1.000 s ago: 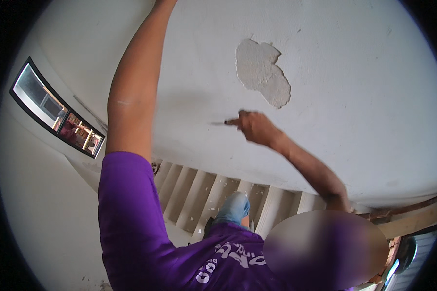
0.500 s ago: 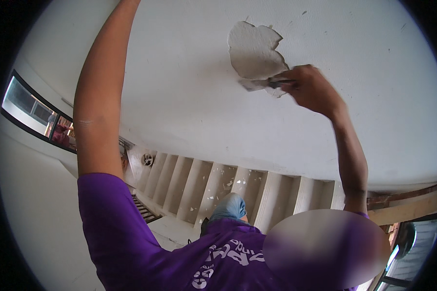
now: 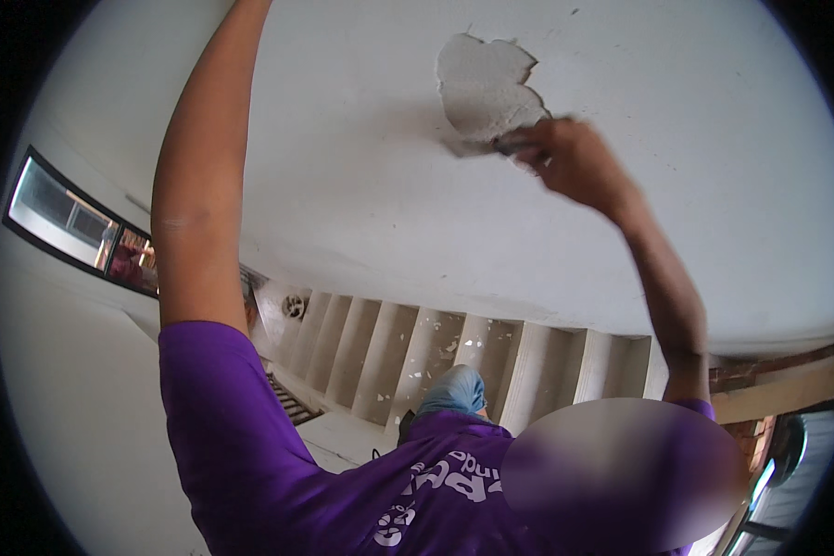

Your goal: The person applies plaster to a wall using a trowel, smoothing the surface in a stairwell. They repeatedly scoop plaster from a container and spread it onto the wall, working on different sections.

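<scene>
My right hand grips a scraper, blurred by motion, at the lower end of an irregular peeled patch on the pale wall; the hand and tool hide part of that patch. My left forearm stretches up along the left side and leaves the top edge, so the hand itself is out of sight.
A staircase with scattered pale flakes lies below, beside a dark railing and my jeans-clad leg. A black-framed window at left shows a person in red. A wooden board runs at lower right.
My right hand has risen with the scraper from below the patch onto its lower end. The view has shifted: the patch sits higher and my left forearm farther left than a second ago.
</scene>
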The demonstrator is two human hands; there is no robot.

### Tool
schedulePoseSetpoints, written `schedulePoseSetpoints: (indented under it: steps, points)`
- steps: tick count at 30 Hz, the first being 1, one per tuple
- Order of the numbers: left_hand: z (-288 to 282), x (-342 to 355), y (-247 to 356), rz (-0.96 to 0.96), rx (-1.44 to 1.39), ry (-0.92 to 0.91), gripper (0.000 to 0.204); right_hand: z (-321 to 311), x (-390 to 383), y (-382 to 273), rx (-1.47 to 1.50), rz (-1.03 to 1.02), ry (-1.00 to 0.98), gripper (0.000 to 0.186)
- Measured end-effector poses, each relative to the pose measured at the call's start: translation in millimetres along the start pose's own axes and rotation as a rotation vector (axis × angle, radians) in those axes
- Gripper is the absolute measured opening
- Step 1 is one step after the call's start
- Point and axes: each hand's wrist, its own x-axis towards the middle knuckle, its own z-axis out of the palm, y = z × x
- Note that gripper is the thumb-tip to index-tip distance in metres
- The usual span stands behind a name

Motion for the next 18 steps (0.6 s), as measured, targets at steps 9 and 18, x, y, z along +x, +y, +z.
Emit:
schedulePoseSetpoints:
  steps: [9, 18]
  points:
    - [-2, 9, 1, 0.055, 0.009, 0.053, 0.039, 197, -72, -38, 0.924, 0.531, 0.714, 0.018]
    - [8, -5, -10, 0.032, -0.011, 0.036, 0.038, 202, 16, -93, 1.562, 0.554, 0.865, 0.025]
